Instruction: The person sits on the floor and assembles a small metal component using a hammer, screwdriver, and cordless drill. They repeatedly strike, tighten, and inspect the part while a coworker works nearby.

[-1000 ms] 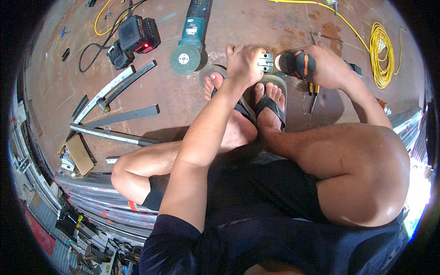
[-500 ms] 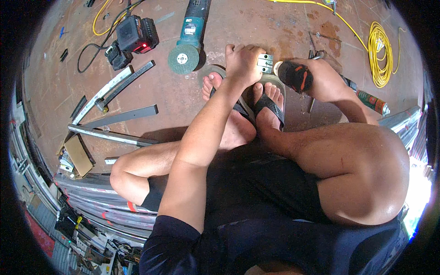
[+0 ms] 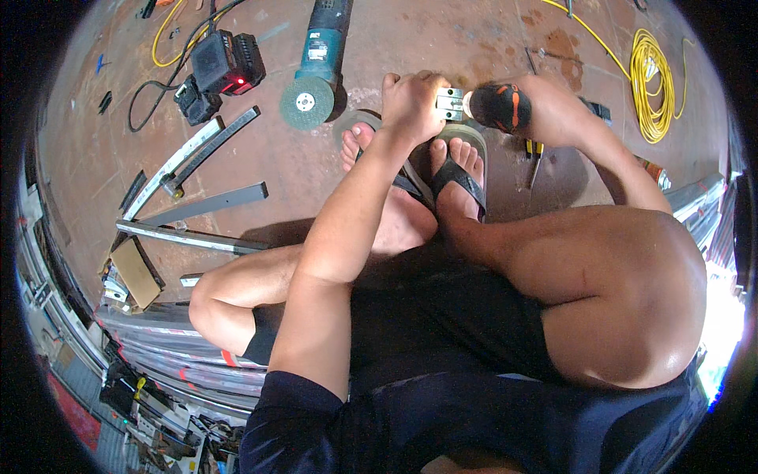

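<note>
My left hand (image 3: 412,108) is closed around a small silver metal piece with holes (image 3: 450,104), held above my right foot. In my right hand (image 3: 543,109) is a black cordless drill with orange marks (image 3: 500,108). Its front end points left at the metal piece, right up against it or nearly so; whether they touch I cannot tell. Bright light falls on the metal and my left fingers. The drill's handle and most of my right fingers are hidden.
An angle grinder (image 3: 318,67) lies beyond my left foot. Left of it are a battery pack (image 3: 227,63) and several metal bars (image 3: 209,202). A yellow hose coil (image 3: 652,87) lies far right. Pliers (image 3: 536,162) and a partly covered spray can (image 3: 656,172) lie near my right arm.
My right forearm has shifted, covering more of the spray can and uncovering the pliers' yellow-and-black handles. Both hands still hold the metal piece and drill. The whole view has shifted slightly.
</note>
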A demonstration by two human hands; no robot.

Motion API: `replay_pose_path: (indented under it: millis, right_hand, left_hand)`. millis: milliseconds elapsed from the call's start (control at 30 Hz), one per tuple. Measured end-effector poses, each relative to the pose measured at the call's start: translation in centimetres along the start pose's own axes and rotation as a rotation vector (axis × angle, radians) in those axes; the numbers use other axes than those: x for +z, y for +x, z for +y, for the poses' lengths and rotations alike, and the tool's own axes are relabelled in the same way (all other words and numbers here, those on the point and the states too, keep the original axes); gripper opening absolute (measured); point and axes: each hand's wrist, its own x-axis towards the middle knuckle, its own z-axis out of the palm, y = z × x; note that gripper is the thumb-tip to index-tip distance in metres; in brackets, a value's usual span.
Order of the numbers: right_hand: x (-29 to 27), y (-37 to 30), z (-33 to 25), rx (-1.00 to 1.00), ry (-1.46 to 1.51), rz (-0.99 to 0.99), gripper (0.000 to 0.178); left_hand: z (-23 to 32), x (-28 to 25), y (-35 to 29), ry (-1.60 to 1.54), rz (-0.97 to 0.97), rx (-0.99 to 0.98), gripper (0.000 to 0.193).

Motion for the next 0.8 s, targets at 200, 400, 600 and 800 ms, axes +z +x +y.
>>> replay_pose_path:
  millis: [200,400,600,800]
  right_hand:
    - [1.6,-2.3,-1.0,0.079,0.129,0.047,0.04]
    - [3.7,-3.3,-0.5,0.056,0.114,0.13,0.044]
    - [5.0,-4.2,0.0,0.083,0.154,0.13,0.05]
    - [6.0,-4.7,-1.1,0.112,0.236,0.217,0.053]
  left_hand:
    - [0.3,-0.4,0.0,0.011,-0.022,-0.017,0.042]
    - [0.3,-0.8,0.2,0.01,-0.037,0.021,0.04]
    - [0.1,-1.2,0.3,-0.016,-0.04,0.059,0.036]
    - [-0.4,-1.3,0.6,-0.014,-0.059,0.112,0.035]
